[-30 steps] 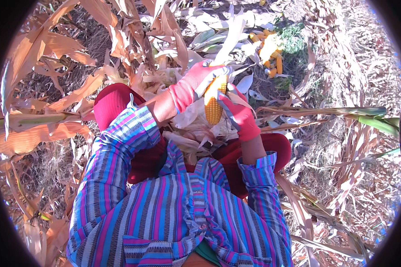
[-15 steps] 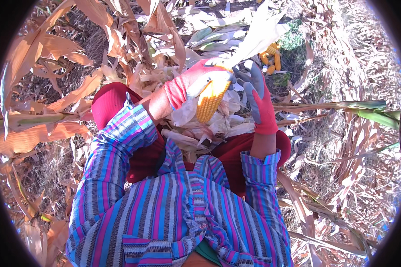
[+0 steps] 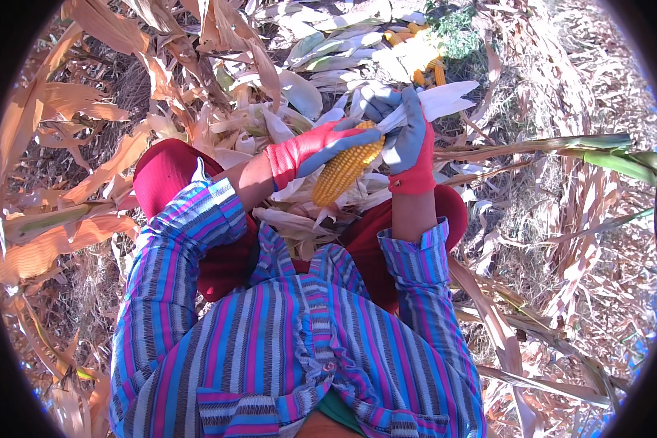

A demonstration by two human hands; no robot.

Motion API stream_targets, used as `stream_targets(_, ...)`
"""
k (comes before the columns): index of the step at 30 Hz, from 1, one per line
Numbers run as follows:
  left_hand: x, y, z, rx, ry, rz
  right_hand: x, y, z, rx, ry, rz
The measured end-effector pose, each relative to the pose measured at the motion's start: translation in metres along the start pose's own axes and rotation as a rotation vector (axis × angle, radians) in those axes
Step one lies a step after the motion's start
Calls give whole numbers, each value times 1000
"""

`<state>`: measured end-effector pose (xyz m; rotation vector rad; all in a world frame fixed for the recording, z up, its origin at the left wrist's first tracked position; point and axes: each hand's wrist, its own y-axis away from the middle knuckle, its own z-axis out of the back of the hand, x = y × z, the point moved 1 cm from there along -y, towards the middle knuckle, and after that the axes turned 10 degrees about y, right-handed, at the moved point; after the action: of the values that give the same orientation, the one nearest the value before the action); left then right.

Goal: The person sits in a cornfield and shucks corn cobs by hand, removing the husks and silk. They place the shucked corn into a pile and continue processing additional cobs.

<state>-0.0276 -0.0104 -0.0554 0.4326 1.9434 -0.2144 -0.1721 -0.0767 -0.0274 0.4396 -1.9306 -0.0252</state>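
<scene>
A bare yellow ear of corn (image 3: 347,169) slants in front of me, its tip pointing down toward my lap. My left hand (image 3: 319,148), in a red and grey glove, is wrapped round its upper part from the left. At the butt end, pale husk leaves (image 3: 445,101) stick out to the right. My right hand (image 3: 410,142), gloved alike, is closed round those leaves beside the butt. Some of its fingers are hidden behind the husk. Loose dry husks (image 3: 292,220) lie between my knees, below the ear.
Several husked yellow ears (image 3: 436,71) lie in a pile ahead, partly in bright glare. Pale ears still in their husks (image 3: 339,55) lie left of it. Tall dry corn leaves (image 3: 160,77) rise at the left. A stalk (image 3: 533,148) with a green end stretches out at the right.
My right hand, open beside the ear before, has closed on the husk leaves. The leaves have swung from pointing up to pointing right. The ear stays in my left hand.
</scene>
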Motion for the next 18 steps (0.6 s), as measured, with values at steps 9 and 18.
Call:
stream_targets(9, 12, 2, -8, -285, -564, 79, 1, -10, 14, -159, -170, 76)
stream_targets(18, -12, 10, -17, 3, 96, 307, 39, 22, -26, -162, 74, 355)
